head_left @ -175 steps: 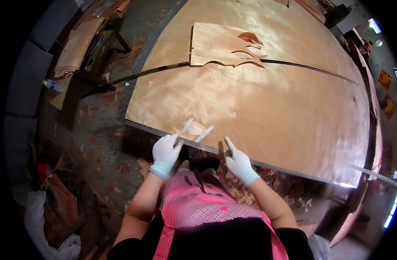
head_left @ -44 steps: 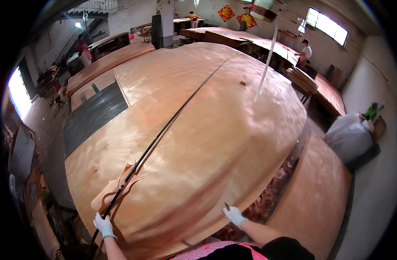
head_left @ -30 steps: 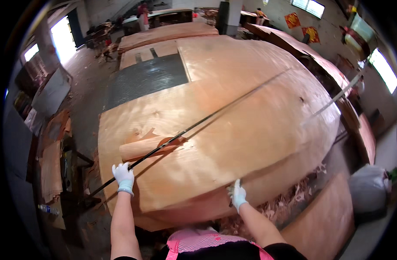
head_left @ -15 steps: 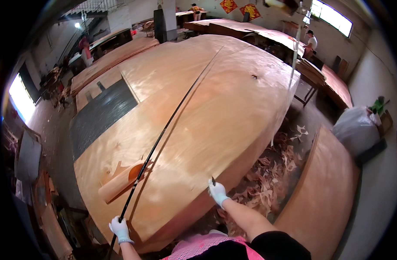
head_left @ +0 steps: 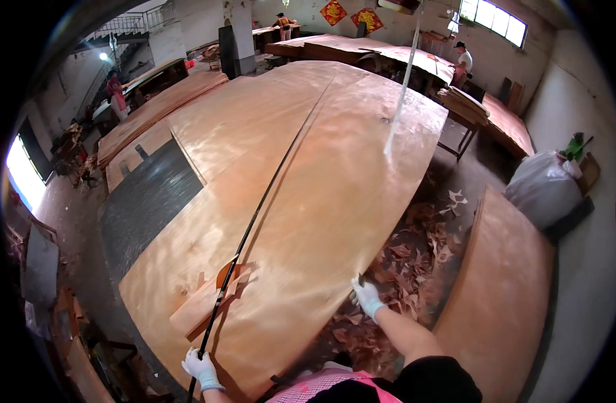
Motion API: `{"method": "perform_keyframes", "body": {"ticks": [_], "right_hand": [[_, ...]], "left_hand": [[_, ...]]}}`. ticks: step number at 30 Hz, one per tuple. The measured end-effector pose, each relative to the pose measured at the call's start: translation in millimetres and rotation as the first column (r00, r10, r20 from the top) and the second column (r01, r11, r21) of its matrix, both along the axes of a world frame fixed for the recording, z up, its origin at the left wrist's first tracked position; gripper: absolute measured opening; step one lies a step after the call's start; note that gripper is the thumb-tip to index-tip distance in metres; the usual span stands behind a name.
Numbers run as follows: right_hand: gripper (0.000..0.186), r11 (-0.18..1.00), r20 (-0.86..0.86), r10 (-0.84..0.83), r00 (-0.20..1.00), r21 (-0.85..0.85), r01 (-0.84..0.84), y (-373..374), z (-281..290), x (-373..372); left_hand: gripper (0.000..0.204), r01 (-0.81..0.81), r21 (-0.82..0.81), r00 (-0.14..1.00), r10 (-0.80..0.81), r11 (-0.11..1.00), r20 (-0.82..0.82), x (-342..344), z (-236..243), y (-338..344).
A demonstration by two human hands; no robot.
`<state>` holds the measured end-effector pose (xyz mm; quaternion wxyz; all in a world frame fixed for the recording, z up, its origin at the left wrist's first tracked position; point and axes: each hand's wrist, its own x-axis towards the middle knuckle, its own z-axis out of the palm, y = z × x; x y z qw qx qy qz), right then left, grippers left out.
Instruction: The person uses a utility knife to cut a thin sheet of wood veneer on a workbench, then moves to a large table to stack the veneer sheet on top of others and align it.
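Note:
A large pale wood veneer sheet [head_left: 321, 221] covers the worktable in front of me. My gloved left hand [head_left: 199, 366] is closed around a long thin black rod [head_left: 255, 221], which runs diagonally across the sheet toward the far side. My gloved right hand [head_left: 367, 299] is at the sheet's right edge, holding a small dark tool [head_left: 360, 279], mostly hidden by the fingers. Under the rod, near my left hand, lies a curled offcut [head_left: 199, 309] with cut edges.
Dark board [head_left: 146, 208] at left; leaning panel [head_left: 499, 275] and white sack [head_left: 543, 185] at right; veneer scraps [head_left: 408, 269] on the floor. A white pole [head_left: 407, 84] stands over the far right. Three co-workers [head_left: 116, 94] [head_left: 284, 27] [head_left: 462, 62] are at other tables.
Since the earliest frame my left hand has taken hold of the rod. The sheet's right edge, bowed and shadowed moments ago, now lies flatter. My right hand has moved rightward along that edge.

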<state>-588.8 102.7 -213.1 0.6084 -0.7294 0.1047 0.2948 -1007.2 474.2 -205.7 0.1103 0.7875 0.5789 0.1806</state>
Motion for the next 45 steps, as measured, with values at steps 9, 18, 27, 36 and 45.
{"method": "perform_keyframes", "body": {"ticks": [9,18,27,36,45], "right_hand": [[0.042,0.985,-0.163,0.168,0.972,0.002,-0.17,-28,-28,-87],[0.039,0.91,-0.376,0.379,0.846,-0.013,-0.414,-17,9,-74],[0.035,0.686,0.251,0.725,0.641,-0.174,-0.707,132,58,-145],[0.05,0.049,0.248,0.95,-0.189,-0.717,-0.696,224,54,-174],[0.045,-0.025,0.242,0.914,-0.324,-0.766,-0.642,226,41,-174]], "left_hand": [[0.025,0.097,-0.093,0.995,-0.094,0.991,0.038,-72,-20,0],[0.023,0.22,0.029,0.973,-0.217,0.975,-0.076,-63,2,-16],[0.01,0.272,0.021,0.956,-0.267,0.962,-0.122,-26,46,-83],[0.063,0.189,0.18,0.979,-0.199,0.965,0.04,-27,80,-66],[0.069,0.438,-0.033,0.841,-0.423,0.898,-0.337,10,89,30]]}}
